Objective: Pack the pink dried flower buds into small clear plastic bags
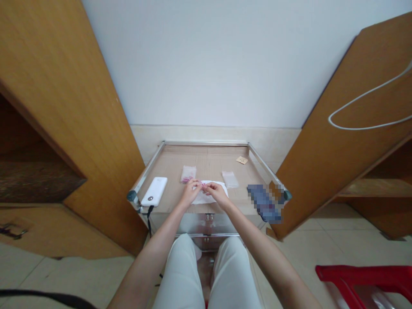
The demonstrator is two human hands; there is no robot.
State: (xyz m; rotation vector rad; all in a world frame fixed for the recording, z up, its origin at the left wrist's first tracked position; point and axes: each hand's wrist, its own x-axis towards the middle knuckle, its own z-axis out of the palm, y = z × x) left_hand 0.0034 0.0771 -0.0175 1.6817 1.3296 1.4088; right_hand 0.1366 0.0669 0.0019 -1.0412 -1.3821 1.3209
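Observation:
My left hand point(191, 191) and my right hand point(216, 191) meet over a white sheet point(202, 198) on the small table. Their fingertips are pinched together on small pink beads point(202, 184), which show between the two hands. How the beads are joined is too small to tell. Just beyond my left hand lies a clear plastic bag point(189, 170) with more pink beads at its near end. Another clear bag point(229, 179), pale and flat, rests to the right of the sheet, close to my right hand.
A raised metal rim point(206, 143) runs around the table point(174, 156). On the left lies a white power bank point(155, 191) with a black cable. A small tan packet point(241, 160) is far right; a pixelated blue item point(264, 202) is nearer. Wooden cabinets flank the table; a red stool point(370, 274) stands lower right.

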